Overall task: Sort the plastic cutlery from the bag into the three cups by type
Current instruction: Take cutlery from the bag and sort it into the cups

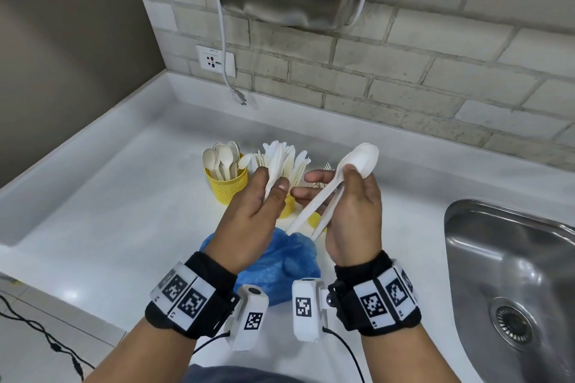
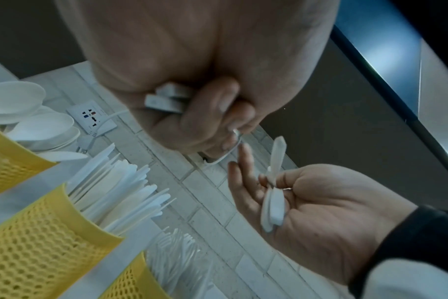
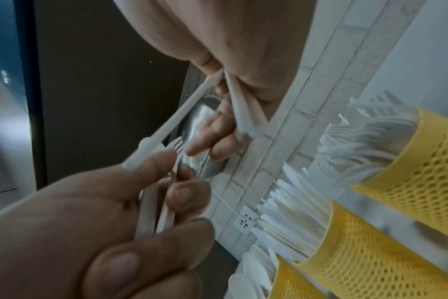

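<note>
- Head view: the left hand point(image 1: 264, 199) has its grip clenched round white cutlery point(image 1: 273, 174); the right hand point(image 1: 351, 205) pinches white spoons point(image 1: 357, 161), above the blue bag point(image 1: 280, 261) on the surface point(image 1: 124, 196).
- Left wrist view: the yellow cups point(image 2: 38, 242) stand in a row, each filled.
- Right wrist view: a fork point(image 3: 175, 144) shows among the left hand's pieces.

Black wristbands point(image 1: 199, 295) with white coded tags, white wrist cameras point(image 1: 306, 309), thin black cables point(image 1: 345, 351)

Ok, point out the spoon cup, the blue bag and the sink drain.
spoon cup point(image 1: 229, 187), head view, yellow mesh wall.
blue bag point(image 1: 281, 264), head view, crumpled middle.
sink drain point(image 1: 510, 323), head view, strainer centre.
</note>
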Motion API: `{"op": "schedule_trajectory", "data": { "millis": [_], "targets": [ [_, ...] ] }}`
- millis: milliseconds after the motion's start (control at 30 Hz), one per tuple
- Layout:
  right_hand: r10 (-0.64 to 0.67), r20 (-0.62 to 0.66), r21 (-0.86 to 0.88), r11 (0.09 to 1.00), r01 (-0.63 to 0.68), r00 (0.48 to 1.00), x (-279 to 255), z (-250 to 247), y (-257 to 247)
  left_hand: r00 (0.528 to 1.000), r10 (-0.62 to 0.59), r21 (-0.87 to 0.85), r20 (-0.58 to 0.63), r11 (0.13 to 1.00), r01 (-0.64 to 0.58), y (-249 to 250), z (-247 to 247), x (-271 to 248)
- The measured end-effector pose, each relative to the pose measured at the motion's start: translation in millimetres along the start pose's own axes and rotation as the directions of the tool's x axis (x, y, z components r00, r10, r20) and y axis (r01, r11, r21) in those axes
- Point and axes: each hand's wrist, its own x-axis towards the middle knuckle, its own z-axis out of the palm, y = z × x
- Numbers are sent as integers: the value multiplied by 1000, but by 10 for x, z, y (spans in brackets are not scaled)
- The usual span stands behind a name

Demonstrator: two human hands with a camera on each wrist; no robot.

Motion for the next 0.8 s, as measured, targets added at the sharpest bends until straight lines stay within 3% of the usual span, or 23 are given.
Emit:
{"op": "schedule_trajectory", "data": {
  "millis": [233, 400, 533, 633, 800],
  "targets": [
    [-111, -65, -105, 989, 104, 992, 51, -12, 136, 999, -2, 129, -43, 992, 8, -17, 42, 14],
    [-27, -11, -140, 990, 26, 1000, 12, 32, 142, 999, -5, 82, -35, 997, 8, 17, 58, 14],
    [108, 8, -65, 992, -107, 994, -2, 50, 140, 1000, -3, 32, -21, 999, 4, 26, 52, 0],
    [184, 106, -93, 980, -175, 977, -31, 43, 153, 1000, -23, 14, -9, 1000, 23, 36, 50, -2],
    [83, 178, -246, 969, -37, 981, -61, 57, 241, 999, 7, 14, 36, 1000, -8, 83, 71, -18]
  ]
}}
